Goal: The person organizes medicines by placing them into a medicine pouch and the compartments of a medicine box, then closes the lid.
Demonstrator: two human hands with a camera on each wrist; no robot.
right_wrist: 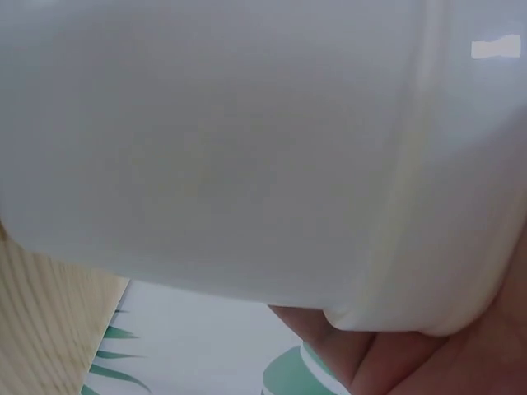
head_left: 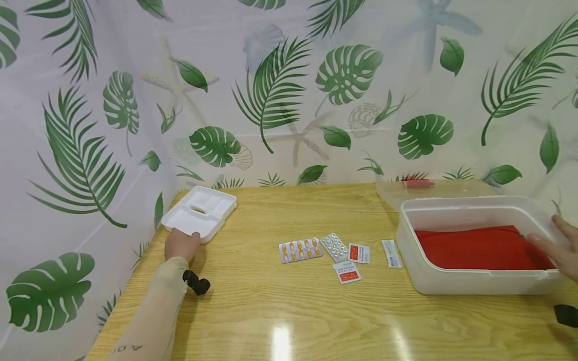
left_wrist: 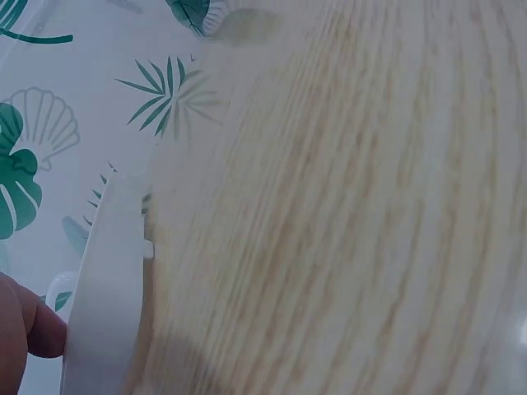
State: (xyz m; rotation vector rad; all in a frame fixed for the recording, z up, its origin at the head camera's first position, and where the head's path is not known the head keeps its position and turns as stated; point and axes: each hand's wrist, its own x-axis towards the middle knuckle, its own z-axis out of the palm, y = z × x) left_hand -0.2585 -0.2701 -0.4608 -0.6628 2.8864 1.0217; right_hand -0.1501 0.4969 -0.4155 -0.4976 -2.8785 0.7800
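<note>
A white plastic tray, shallow and divided into compartments, sits left of center in the frame at the table's edge, its wood showing through a long slot in the tray's middle. A person's left hand pinches the tray's near edge, thumb pressed to the smooth, glossy-looking outer wall. At right, the right hand grips the rim of a milky white, round-cornered box, its fingers bent over the end wall. Folded red cloth fills the box's lower part; a translucent lid leans open behind. Between them, at center, lie a blister pack of orange-and-white capsules, a silver blister pack, two red-and-white packets and a slim pale sachet.
</note>
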